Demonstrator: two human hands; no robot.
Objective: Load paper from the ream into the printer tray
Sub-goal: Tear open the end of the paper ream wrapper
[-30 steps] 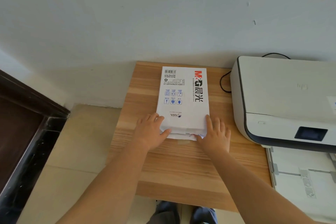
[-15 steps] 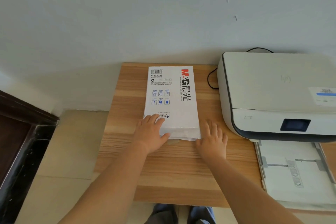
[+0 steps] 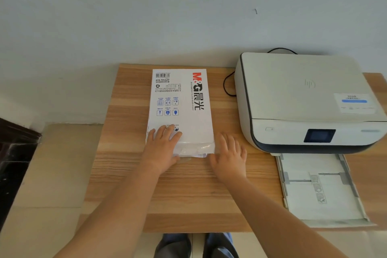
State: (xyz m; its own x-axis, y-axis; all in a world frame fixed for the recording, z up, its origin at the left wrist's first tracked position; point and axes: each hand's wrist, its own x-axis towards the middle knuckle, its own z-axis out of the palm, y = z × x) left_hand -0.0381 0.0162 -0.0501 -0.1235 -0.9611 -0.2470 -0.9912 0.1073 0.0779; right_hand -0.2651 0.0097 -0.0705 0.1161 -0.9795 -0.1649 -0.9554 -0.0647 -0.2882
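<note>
While left hand (image 3: 162,148) presses ream (image 3: 181,109), right hand (image 3: 229,156) flat

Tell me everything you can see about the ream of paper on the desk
The ream of paper is a flat white wrapped pack lying lengthwise on the wooden desk, left of the printer. Its top carries a red and black brand logo, a barcode and small blue icons. The near end looks opened, its wrapper crumpled with sheet edges showing. The left hand rests flat on its near left corner; the right hand lies beside its near right corner.
</note>
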